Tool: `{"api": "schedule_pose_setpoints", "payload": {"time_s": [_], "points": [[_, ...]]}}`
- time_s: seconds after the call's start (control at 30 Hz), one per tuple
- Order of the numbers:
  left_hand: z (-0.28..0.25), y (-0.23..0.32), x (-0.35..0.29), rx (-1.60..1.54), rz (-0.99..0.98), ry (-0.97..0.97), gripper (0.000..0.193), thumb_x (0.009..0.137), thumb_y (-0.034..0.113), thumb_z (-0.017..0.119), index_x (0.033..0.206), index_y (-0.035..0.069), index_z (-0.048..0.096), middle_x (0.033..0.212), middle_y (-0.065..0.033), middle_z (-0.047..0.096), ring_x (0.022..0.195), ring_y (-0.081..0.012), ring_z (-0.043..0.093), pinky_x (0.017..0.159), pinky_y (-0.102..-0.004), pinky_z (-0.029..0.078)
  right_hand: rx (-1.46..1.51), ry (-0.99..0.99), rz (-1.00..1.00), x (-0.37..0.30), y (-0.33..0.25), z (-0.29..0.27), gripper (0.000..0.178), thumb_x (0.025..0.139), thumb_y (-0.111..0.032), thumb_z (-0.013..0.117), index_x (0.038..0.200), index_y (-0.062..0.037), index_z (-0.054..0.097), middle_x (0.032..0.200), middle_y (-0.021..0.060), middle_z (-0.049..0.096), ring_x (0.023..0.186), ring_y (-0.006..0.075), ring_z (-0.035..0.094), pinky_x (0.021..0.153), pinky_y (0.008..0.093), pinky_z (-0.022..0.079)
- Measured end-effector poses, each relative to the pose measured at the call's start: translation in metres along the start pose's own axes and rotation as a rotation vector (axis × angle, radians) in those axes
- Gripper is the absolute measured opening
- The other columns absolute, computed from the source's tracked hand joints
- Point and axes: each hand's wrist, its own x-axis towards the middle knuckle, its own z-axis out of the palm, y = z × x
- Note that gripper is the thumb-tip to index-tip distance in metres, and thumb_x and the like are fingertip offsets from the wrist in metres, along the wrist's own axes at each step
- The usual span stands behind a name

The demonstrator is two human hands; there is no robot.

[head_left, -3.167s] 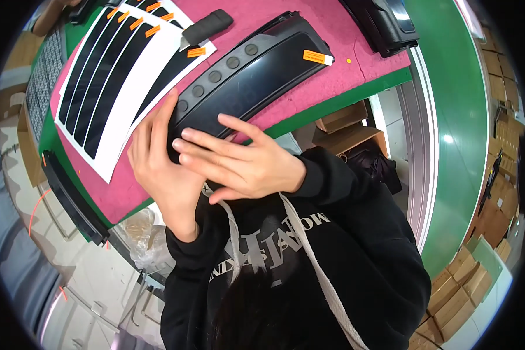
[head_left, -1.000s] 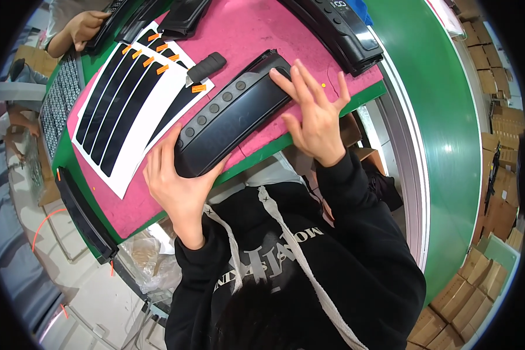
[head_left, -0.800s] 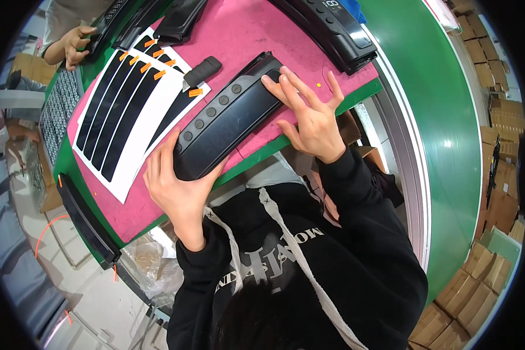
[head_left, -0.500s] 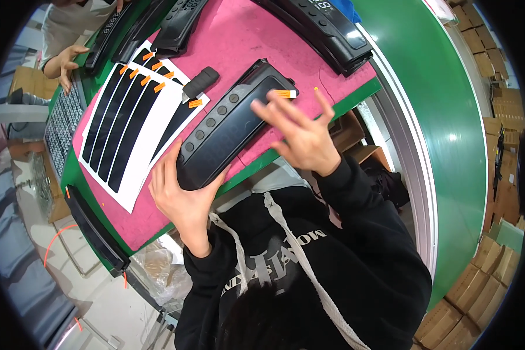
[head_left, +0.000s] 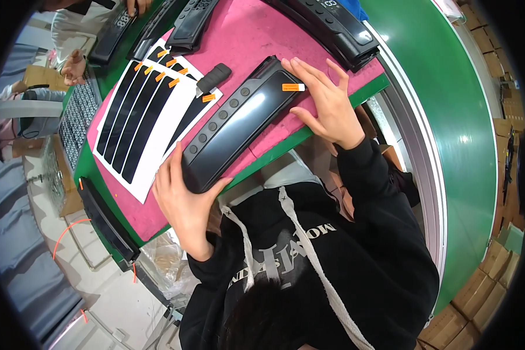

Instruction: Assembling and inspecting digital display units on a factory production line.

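Note:
A long black control panel (head_left: 239,125) lies slanted in front of me, with a row of round buttons along its far-left side and a glossy face. An orange tab (head_left: 292,87) sticks out at its upper right end. My left hand (head_left: 184,198) grips the lower left end, thumb on the near side and fingers on the far side. Around the other end is my right hand (head_left: 329,108), fingertips on the far corner and thumb at the near edge. Left of the panel are white sheets (head_left: 147,169) bearing black strips with orange tabs. A dark block-shaped piece (head_left: 214,79) rests on their upper right corner.
Other black panels (head_left: 332,29) stand at the back of the pink mat (head_left: 245,35). Another black bar (head_left: 106,221) lies along the green table's left edge. At the far left, a person's hand (head_left: 74,69) is near a patterned tray (head_left: 81,116). Cardboard boxes (head_left: 478,280) are stacked at right.
My right hand has come down from above the panel's face onto its upper right end. The left hand keeps its grip. The other person's hand at the far left has shifted.

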Motion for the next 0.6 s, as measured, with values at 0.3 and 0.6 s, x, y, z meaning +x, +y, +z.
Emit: {"api": "schedule_pose_setpoints", "payload": {"time_s": [0.3, 0.6], "points": [[0.002, -0.052, 0.005, -0.456, -0.004, 0.000, 0.087, 0.057, 0.023, 0.092, 0.134, 0.005, 0.054, 0.109, -0.0124, 0.068, 0.091, -0.0218, 0.064, 0.087, -0.0350, 0.050, 0.130, -0.150, -0.185, 0.037, 0.031, -0.008, 0.061, 0.071, -0.022, 0.081, 0.125, -0.0038, 0.060, 0.134, 0.0075, 0.059, 0.123, 0.0253, 0.055, 0.103, 0.0360, 0.038], [-0.018, -0.072, 0.004, -0.811, -0.611, 0.154, 0.049, 0.094, 0.029, 0.063, 0.133, 0.002, 0.052, 0.089, -0.0090, 0.066, 0.078, -0.0113, 0.059, 0.066, -0.0273, 0.047, 0.661, -0.512, 0.296, 0.078, 0.020, -0.015, 0.032, 0.088, -0.025, 0.070, 0.106, 0.0013, 0.065, 0.090, -0.0005, 0.060, 0.084, 0.0087, 0.054, 0.077, 0.0231, 0.042]]}}
